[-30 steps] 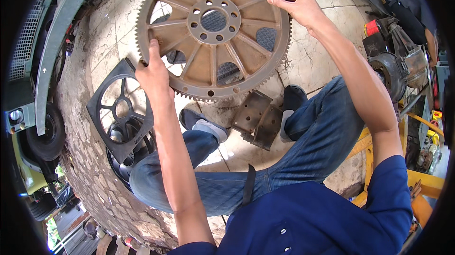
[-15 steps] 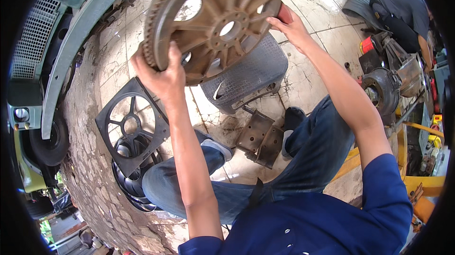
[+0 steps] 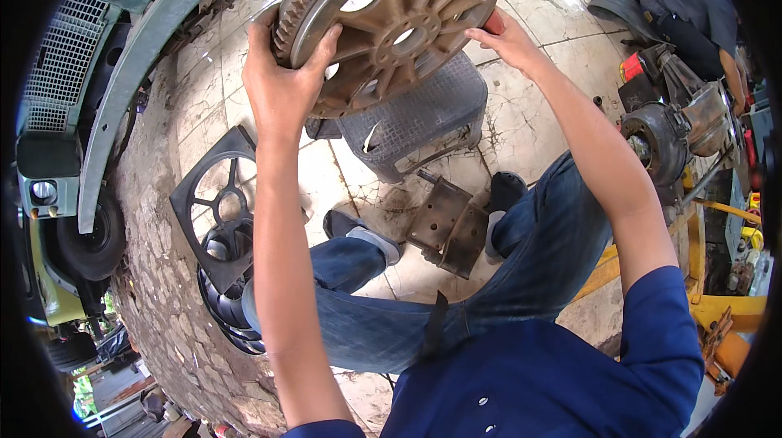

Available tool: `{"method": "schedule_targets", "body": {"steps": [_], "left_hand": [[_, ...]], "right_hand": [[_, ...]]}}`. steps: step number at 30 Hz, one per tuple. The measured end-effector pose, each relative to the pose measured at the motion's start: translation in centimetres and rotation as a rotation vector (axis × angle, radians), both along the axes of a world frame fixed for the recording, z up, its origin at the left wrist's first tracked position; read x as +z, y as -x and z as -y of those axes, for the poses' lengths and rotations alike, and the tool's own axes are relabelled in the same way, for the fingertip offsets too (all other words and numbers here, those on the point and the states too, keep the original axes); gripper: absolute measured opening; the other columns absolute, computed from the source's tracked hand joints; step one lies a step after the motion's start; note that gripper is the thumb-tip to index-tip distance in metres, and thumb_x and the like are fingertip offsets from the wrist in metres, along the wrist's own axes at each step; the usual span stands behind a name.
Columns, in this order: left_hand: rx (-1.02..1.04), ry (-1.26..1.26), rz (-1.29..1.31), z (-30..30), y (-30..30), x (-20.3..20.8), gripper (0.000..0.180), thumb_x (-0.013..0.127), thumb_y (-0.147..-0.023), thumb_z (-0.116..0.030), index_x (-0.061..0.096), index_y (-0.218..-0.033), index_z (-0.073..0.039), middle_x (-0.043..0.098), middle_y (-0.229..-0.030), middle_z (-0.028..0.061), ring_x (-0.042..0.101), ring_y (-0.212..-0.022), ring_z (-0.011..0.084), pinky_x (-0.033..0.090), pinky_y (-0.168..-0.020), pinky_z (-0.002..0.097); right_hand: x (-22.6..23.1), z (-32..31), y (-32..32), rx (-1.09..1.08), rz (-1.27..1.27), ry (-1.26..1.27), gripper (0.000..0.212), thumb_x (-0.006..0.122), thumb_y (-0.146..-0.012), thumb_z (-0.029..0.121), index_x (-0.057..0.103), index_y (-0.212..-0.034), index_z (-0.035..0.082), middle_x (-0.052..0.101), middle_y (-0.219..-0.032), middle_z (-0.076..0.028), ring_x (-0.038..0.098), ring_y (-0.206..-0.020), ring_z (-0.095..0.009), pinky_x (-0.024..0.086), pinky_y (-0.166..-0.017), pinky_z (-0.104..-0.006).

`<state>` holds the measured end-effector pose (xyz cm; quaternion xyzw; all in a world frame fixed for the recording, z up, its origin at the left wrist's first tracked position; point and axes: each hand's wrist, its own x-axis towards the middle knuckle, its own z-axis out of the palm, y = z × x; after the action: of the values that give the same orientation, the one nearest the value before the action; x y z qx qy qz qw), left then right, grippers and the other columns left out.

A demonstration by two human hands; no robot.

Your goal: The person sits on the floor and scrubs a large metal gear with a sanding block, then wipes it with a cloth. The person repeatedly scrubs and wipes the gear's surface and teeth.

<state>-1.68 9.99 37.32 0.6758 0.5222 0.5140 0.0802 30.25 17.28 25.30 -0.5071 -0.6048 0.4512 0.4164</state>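
Note:
A large rusty brown flywheel [image 3: 388, 54], with spokes and a toothed rim, is held up tilted between my two hands. My left hand [image 3: 285, 84] grips its left edge, thumb on the face and fingers round the teeth. At the right edge my right hand [image 3: 515, 49] closes on the rim, its thumb on the near side. Something red [image 3: 494, 23], too little seen to name, shows between that hand and the wheel. Beneath the flywheel stands a dark grey plastic stool [image 3: 428, 116], partly covered by it.
A rusty metal bracket [image 3: 444, 222] lies between my feet. Left of my left arm are a black fan shroud [image 3: 191, 202] and a black fan [image 3: 224, 308]. A vehicle bumper [image 3: 114, 96] stands far left. At right, a person [image 3: 692, 19] bends near greasy machine parts [image 3: 656, 141].
The flywheel has shifted a little to the right and its face has turned somewhat. My left hand has risen along with its edge; my right hand has moved slightly right, still gripping.

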Motion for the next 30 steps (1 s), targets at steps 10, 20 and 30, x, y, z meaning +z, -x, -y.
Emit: {"method": "schedule_targets", "body": {"steps": [10, 20, 30], "left_hand": [[-0.079, 0.042, 0.116, -2.0, 2.6, -0.9, 0.057, 0.083, -0.080, -0.030, 0.056, -0.119, 0.003, 0.069, -0.103, 0.0137, 0.067, -0.091, 0.0172, 0.055, -0.079, 0.0287], [-0.045, -0.032, 0.055, -2.0, 3.2, -1.9, 0.059, 0.082, -0.081, -0.033, 0.060, -0.119, 0.006, 0.069, -0.106, 0.0133, 0.064, -0.094, 0.0164, 0.049, -0.087, 0.0286], [-0.157, 0.010, 0.204, -0.9, 1.0, -1.0, 0.058, 0.080, -0.082, -0.015, 0.048, -0.128, 0.003, 0.064, -0.116, 0.0150, 0.063, -0.106, 0.0189, 0.051, -0.089, 0.0298]], "right_hand": [[-0.1, -0.9, 1.0, -0.007, 0.162, -0.120, 0.050, 0.062, -0.097, 0.028, 0.046, -0.138, 0.004, 0.063, -0.124, -0.005, 0.058, -0.104, -0.014, 0.050, -0.081, -0.0316], [-0.3, -1.8, -0.6, 0.101, 0.096, 0.066, 0.048, 0.042, -0.105, 0.025, 0.034, -0.151, 0.014, 0.052, -0.142, -0.003, 0.051, -0.129, -0.018, 0.050, -0.094, -0.0400], [1.5, -1.7, -0.2, -0.119, -0.104, -0.119, 0.046, 0.037, -0.095, 0.009, 0.050, -0.139, 0.005, 0.058, -0.134, -0.009, 0.054, -0.124, -0.018, 0.043, -0.103, -0.0343]]}}
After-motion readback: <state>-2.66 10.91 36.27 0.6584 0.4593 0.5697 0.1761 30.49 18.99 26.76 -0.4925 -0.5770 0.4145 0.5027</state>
